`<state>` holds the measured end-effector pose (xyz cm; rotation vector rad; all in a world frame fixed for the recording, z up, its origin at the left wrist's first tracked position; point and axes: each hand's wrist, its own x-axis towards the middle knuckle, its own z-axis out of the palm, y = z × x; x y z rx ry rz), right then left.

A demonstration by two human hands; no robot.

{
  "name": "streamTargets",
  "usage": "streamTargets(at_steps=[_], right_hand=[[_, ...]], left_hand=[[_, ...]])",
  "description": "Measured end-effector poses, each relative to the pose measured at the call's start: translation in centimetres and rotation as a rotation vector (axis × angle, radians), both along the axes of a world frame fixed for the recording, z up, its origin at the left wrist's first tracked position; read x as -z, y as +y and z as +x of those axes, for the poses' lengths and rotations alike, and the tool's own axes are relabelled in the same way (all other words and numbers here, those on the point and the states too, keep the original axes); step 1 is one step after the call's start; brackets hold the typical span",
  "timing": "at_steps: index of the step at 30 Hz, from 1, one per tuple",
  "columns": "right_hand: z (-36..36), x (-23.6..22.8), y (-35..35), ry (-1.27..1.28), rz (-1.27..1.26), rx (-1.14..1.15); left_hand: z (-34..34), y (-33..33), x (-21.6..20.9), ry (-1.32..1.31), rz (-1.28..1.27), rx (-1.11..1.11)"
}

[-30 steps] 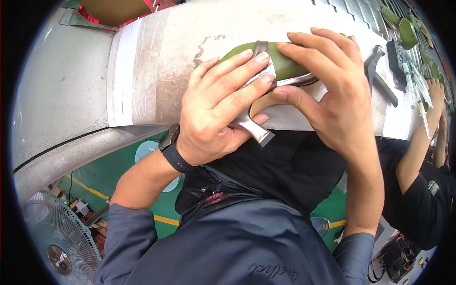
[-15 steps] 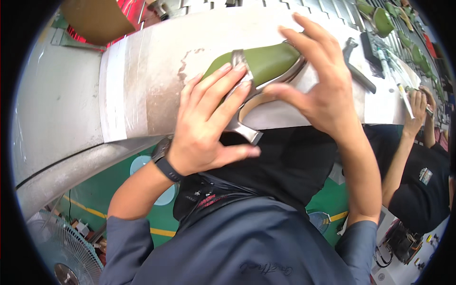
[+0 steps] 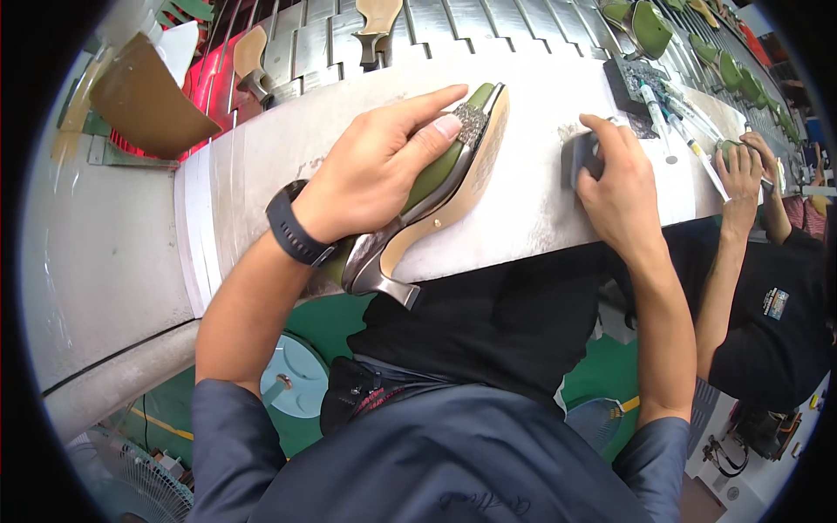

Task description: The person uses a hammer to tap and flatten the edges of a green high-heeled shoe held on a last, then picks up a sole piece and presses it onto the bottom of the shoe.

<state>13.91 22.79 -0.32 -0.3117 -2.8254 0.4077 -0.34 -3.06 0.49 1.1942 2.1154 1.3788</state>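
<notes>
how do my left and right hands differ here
The left hand grasps the green shoe; the right hand is at a dark grey object.
The left index finger stretches out, while the right one is bent.
The left wrist wears a dark wristband; the right is bare.
Both are ungloved.

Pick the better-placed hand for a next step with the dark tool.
Right, probably: the right hand has its fingers around the dark tool, though its grip is partly hidden. The left hand is occupied holding the green heeled shoe.
</notes>
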Motion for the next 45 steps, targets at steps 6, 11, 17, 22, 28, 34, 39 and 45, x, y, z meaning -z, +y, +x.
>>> streamTargets(at_steps=[6, 11, 17, 22, 28, 34, 39, 45], right_hand=[[1.7, -0.9, -5.3, 0.325, -0.997, -0.064], [1.0, 1.8, -8.4, 0.471, -1.557, -0.015], [0.3, -0.9, -7.1, 0.378, -1.172, -0.209], [-1.4, -4.8, -5.6, 0.099, -0.932, -0.261], [-3.6, -5.8, -4.9, 0.036, -0.96, -0.167], [-6.3, -4.6, -3.7, 0.154, -1.015, -0.112], [-4.0, -5.6, -4.9, 0.084, -0.973, -0.217], [-1.8, -7.5, -6.8, -0.041, -0.625, -0.39]], left_hand=[[-0.2, 0.4, -1.6, -0.237, -0.163, -0.001], [0.2, 1.2, -1.8, -0.202, -0.203, -0.034], [0.3, 0.6, -1.1, 0.006, -0.169, -0.046], [0.4, 0.1, -0.6, -0.011, -0.178, -0.053], [0.0, -0.3, -1.1, 0.057, -0.2, -0.004], [-0.3, -0.4, -1.1, 0.007, -0.189, -0.018], [0.0, -0.6, -1.0, -0.018, -0.162, -0.045], [-0.1, -0.7, -1.0, 0.043, -0.194, -0.061]])
